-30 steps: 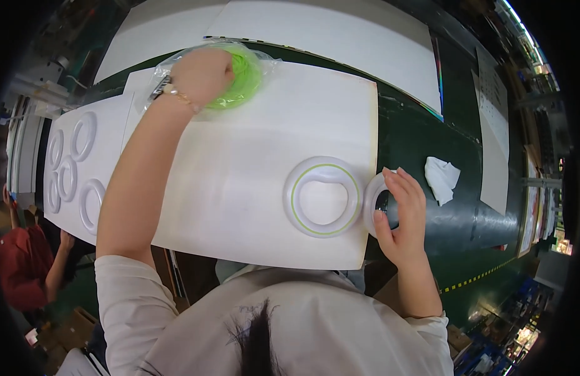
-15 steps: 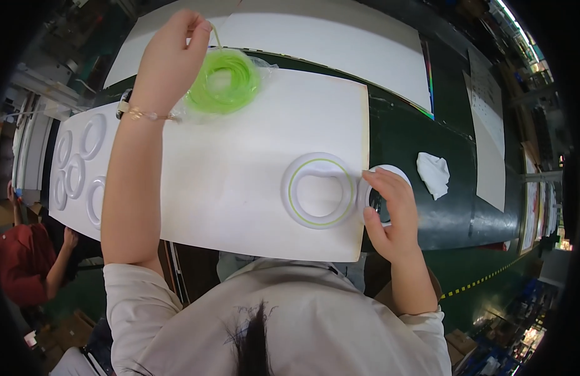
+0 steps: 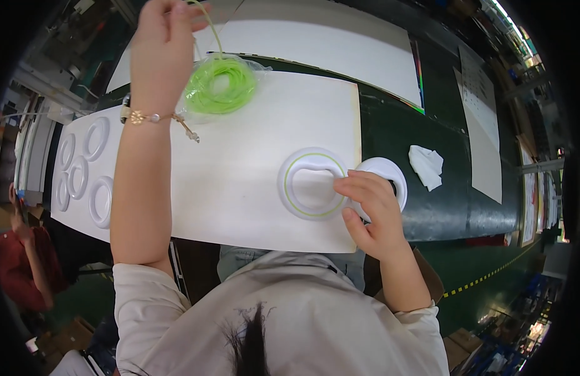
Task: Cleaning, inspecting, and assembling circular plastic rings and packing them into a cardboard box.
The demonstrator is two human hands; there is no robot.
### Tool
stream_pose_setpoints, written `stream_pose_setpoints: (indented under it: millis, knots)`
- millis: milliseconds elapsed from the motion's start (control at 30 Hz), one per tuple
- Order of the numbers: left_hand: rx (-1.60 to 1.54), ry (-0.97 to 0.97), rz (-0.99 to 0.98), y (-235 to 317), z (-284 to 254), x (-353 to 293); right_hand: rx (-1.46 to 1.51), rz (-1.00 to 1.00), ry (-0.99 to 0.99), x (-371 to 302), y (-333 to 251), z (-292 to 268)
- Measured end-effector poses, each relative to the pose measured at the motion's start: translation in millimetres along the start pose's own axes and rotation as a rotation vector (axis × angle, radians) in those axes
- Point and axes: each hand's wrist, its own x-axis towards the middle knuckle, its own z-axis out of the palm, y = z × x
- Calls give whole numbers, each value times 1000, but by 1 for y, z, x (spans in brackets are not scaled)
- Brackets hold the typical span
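Observation:
My left hand (image 3: 161, 47) is raised at the far left, pinching a thin bright green cord (image 3: 213, 30) that runs up from a coil of the same cord (image 3: 238, 94). The coil lies in a clear plastic bag on the white board (image 3: 240, 163). My right hand (image 3: 376, 216) has its thumb and fingers apart, fingertips at the right edge of a white ring (image 3: 285, 194) with a green line round its face. It appears to hold nothing. Partly behind that hand sits a second white ring (image 3: 390, 168), at the board's right edge.
Several plain white rings (image 3: 101, 202) lie at the board's left end. A crumpled white cloth (image 3: 426, 166) rests on the dark green table (image 3: 440, 216). Another white board (image 3: 321, 34) lies at the back. Someone in a red top (image 3: 30, 266) is at the far left.
My left hand has risen toward the top edge, drawing a longer length of green cord from the coil. My right hand has moved left from the second ring to the green-lined ring.

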Motion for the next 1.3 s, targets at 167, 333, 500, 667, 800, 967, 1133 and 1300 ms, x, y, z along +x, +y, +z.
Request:
stream_pose_setpoints:
  millis: [167, 333, 500, 667, 800, 967, 1133, 1300]
  knots:
    - [-55, 30, -123, 28, -14, -1, 18, -20, -8, 1, -3, 2]
    - [-233, -76, -216, 32, -12, -42, 172, 34, -44, 8, -5, 16]
    - [-1114, -335, -598, 53, 0, -92, 538, 318, 4, 30, -22, 42]
    - [-1544, -459, -769, 64, 11, -135, 1508, 735, 27, 58, -32, 46]
    - [-1499, -354, -330, 46, 22, -162, 1408, 649, 151, 47, -49, 32]
    - [-1681, -220, -294, 49, 66, -188, 1445, 618, 117, 37, -57, 26]
    - [-1813, -396, -491, 62, 73, -197, 1298, 750, 205, 31, -45, 23]
    - [-1626, -507, -558, 77, 68, -194, 1206, 738, 166, 27, -48, 9]
